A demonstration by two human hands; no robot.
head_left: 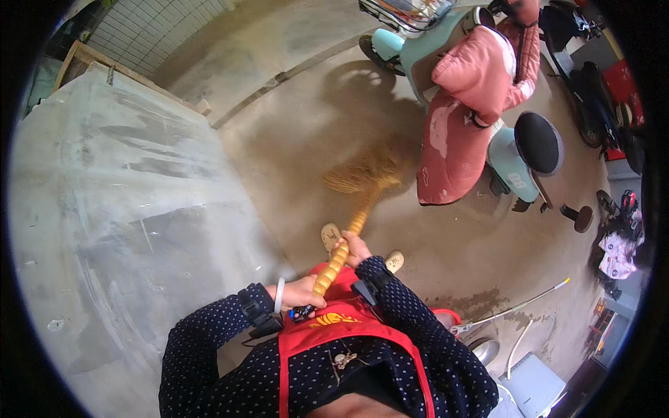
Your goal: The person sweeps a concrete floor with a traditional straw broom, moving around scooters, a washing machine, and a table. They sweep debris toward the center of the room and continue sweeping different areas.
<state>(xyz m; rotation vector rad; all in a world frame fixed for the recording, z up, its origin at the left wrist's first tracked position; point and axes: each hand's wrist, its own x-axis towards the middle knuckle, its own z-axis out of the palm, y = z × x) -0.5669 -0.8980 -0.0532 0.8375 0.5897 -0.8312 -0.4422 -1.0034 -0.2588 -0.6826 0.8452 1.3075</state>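
A broom (336, 263) with a yellow, ringed handle slants forward from my body. Near the top end of the handle my left hand (301, 292) is closed around it, close to my red apron. Farther down the shaft my right hand (357, 249) wraps it too. The tan bristle head (359, 174) rests on the concrete floor ahead of my feet, left of the parked scooter; its bristles look slightly blurred.
A pale blue scooter (517, 167) with a pink padded cover (460, 132) stands ahead to the right. Along the left runs a large grey slab surface (139, 230). A thin pole (519, 306), a metal bowl (486, 350) and a pale box (533, 383) lie at right.
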